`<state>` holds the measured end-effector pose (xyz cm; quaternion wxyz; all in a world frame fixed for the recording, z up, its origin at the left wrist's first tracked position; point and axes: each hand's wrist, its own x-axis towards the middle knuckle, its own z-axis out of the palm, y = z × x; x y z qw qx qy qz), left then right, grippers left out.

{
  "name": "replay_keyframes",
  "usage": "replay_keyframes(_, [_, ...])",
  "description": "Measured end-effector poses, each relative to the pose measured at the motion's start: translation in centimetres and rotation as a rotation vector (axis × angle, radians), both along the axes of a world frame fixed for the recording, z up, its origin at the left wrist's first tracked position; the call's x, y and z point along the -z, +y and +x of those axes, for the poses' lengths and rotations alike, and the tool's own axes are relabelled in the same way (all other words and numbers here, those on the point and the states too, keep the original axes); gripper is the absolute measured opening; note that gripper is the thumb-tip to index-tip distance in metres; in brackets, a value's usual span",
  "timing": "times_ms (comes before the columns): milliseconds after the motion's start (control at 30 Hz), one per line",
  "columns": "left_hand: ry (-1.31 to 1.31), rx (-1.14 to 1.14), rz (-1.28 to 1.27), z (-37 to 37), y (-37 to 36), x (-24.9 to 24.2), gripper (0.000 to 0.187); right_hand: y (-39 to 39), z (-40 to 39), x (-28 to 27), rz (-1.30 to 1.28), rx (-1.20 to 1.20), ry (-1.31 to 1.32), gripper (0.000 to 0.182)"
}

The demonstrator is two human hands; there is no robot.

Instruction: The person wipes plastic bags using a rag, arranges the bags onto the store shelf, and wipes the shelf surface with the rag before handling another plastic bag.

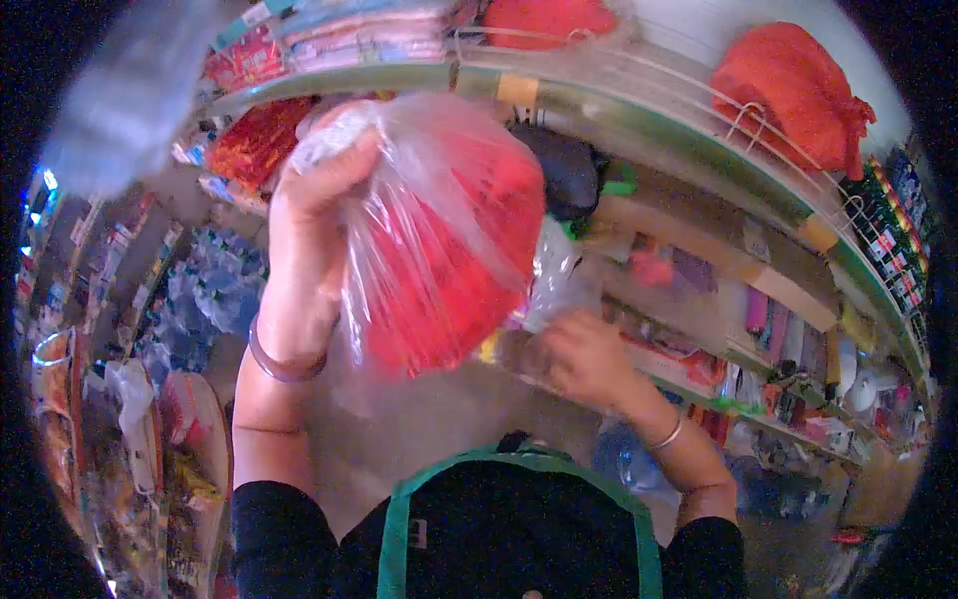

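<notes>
Item: clear plastic bag (399,260), one, with bulky red contents (474,230). Raised at close range, left of centre, in front of the shelving. Plastic creased, with pale streaks of glare; what the red contents are cannot be told through it.

Left hand (314,220): at the upper left side of the bag, fingers closed around its bunched plastic, thumb lying across the front. A dark bangle (284,361) sits on the wrist.

Clothing: black garment with short sleeves; over it a green-edged apron (396,539), at the bottom of the view.

Right hand (589,359): lower than the left and to the right of the bag, blurred. Fingers bent, near a piece of crumpled translucent plastic (554,275); whether they grasp it cannot be told. A light-coloured bracelet (671,431) circles the wrist.

Floor (419,429): grey-brown, visible between the arms, below the bag.

Shelving, right: several curved-looking tiers of mixed goods, mostly too blurred to identify. A dark item (559,172) lies just beyond the bag's right edge.

Shelving, left: a cluster of bluish plastic-wrapped goods (210,285), well apart from the left hand.

Upper shelf: edged by a wire rail (639,62). Behind the rail, right, a large red sack (793,95), tied or gathered at one side; near the top centre, a second red bundle (549,20), cut off by the frame; upper left, a stack of flat packets (364,40) in pale pink and blue.
</notes>
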<state>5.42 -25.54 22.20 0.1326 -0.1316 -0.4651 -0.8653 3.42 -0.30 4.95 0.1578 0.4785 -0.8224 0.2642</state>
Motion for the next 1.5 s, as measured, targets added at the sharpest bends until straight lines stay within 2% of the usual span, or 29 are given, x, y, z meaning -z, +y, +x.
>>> replay_keyframes(33, [-0.034, 0.010, 0.056, 0.5, -1.3, 0.3, 0.031, 0.8, 0.1, 2.8, 0.112, 0.162, -0.204, 0.025])
replay_keyframes(100, [0.071, -0.052, -0.087, 1.3, -3.2, 1.5, 0.034, 0.8, 1.1, 2.1, -0.469, 0.494, -0.877, 0.032])
replay_keyframes(167, [0.076, -0.155, -0.306, 2.1, -5.2, 3.2, 0.036, -0.8, 1.3, -0.6, -1.026, 0.208, -0.993, 0.033])
replay_keyframes(233, [0.102, -0.219, -0.474, 2.9, -6.5, 5.2, 0.038, -6.9, 3.6, -6.4, -1.216, -0.085, -1.040, 0.034])
replay_keyframes(300, [0.147, -0.254, -0.594, 4.2, -7.8, 7.2, 0.040, -11.5, 3.3, -6.7, -0.676, -0.189, -0.585, 0.044])
replay_keyframes(333, [-0.010, -0.185, -0.475, 5.6, -8.5, 8.3, 0.040, -14.7, 4.0, -6.1, -0.602, -0.208, -0.358, 0.047])
replay_keyframes(367, [0.021, -0.304, -0.378, 6.7, -8.1, 9.0, 0.038, -17.9, 4.7, -5.4, -0.549, -0.214, -0.126, 0.050])
replay_keyframes(400, [0.058, -0.424, -0.289, 7.8, -7.7, 9.6, 0.036, -19.7, 4.8, -4.1, -0.608, -0.277, -0.178, 0.047])
replay_keyframes(467, [0.165, -0.389, -0.389, 8.4, -9.8, 11.7, 0.026, -20.2, 6.2, -0.2, -0.570, -0.195, -0.099, 0.045])
replay_keyframes(500, [0.264, -0.326, -0.555, 8.6, -11.4, 12.6, 0.020, -20.5, 6.8, 2.0, -0.548, -0.159, -0.061, 0.044])
replay_keyframes(533, [0.213, -0.367, -0.623, 9.6, -10.9, 13.1, 0.014, -20.3, 7.2, 4.2, -0.465, -0.040, -0.160, 0.042])
replay_keyframes(600, [0.209, -0.336, -0.612, 10.4, -11.5, 14.8, 0.016, -18.4, 6.9, 10.7, -0.289, 0.152, -0.289, 0.039])
replay_keyframes(667, [0.182, -0.366, -0.623, 11.1, -12.0, 15.7, 0.015, -14.8, 5.3, 13.7, 0.121, 0.216, -0.391, 0.036])
replay_keyframes(700, [0.182, -0.375, -0.633, 11.7, -12.7, 15.9, 0.014, -13.5, 5.1, 13.2, 0.441, 0.201, -0.459, 0.033])
replay_keyframes(767, [0.235, -0.414, -0.673, 13.3, -13.2, 15.3, 0.009, -12.2, 4.4, 8.5, 0.248, 0.319, -0.868, 0.033])
replay_keyframes(833, [0.347, -0.393, -0.725, 14.1, -13.8, 15.7, 0.005, -12.3, 3.4, 8.6, -0.463, 0.154, -0.879, 0.034])
replay_keyframes(867, [0.364, -0.385, -0.779, 14.6, -13.6, 15.7, 0.005, -11.8, 3.0, 8.2, -0.462, -0.049, -0.867, 0.035])
replay_keyframes(900, [0.383, -0.373, -0.831, 14.9, -13.4, 15.6, 0.006, -12.7, 3.1, 4.1, -0.461, -0.249, -0.846, 0.036])
replay_keyframes(967, [0.409, -0.347, -0.889, 15.2, -12.6, 15.9, 0.010, -15.6, 5.9, 1.0, -0.474, -0.530, -0.586, 0.041])
replay_keyframes(1033, [0.210, -0.554, -1.098, 17.6, -11.6, 17.1, 0.024, -18.9, 9.4, 0.3, -0.377, -0.603, -0.483, 0.047])
replay_keyframes(1067, [0.151, -0.534, -1.035, 18.2, -11.4, 18.0, 0.027, -18.6, 9.3, 1.8, -0.324, -0.558, -0.514, 0.047])
replay_keyframes(1133, [0.293, -0.413, -1.006, 17.4, -10.6, 18.1, 0.015, -18.1, 8.9, 6.9, -0.215, -0.466, -0.573, 0.047])
replay_keyframes(1200, [0.420, -0.309, -0.966, 16.8, -9.2, 18.6, 0.005, -15.5, 8.5, 8.9, -0.009, -0.334, -0.431, 0.041])
replay_keyframes(1267, [0.300, -0.277, -0.969, 17.6, -7.5, 20.1, 0.007, -13.4, 6.9, 8.7, 0.055, -0.207, -0.789, 0.038])
replay_keyframes(1300, [0.392, -0.272, -0.940, 17.2, -7.1, 20.8, 0.006, -10.7, 5.7, 12.5, 0.157, -0.184, -0.502, 0.034])
replay_keyframes(1367, [0.445, -0.212, -0.988, 17.1, -7.1, 20.9, 0.008, -8.9, 3.9, 11.0, 0.392, 0.250, -0.737, 0.030])
replay_keyframes(1433, [0.507, -0.199, -1.107, 17.4, -5.9, 20.8, 0.009, -8.8, 2.3, 8.8, -0.205, 0.012, -0.809, 0.038])
replay_keyframes(1500, [0.543, -0.201, -1.206, 17.4, -4.4, 20.1, 0.012, -10.8, 4.0, 4.5, -0.311, -0.275, -0.677, 0.046])
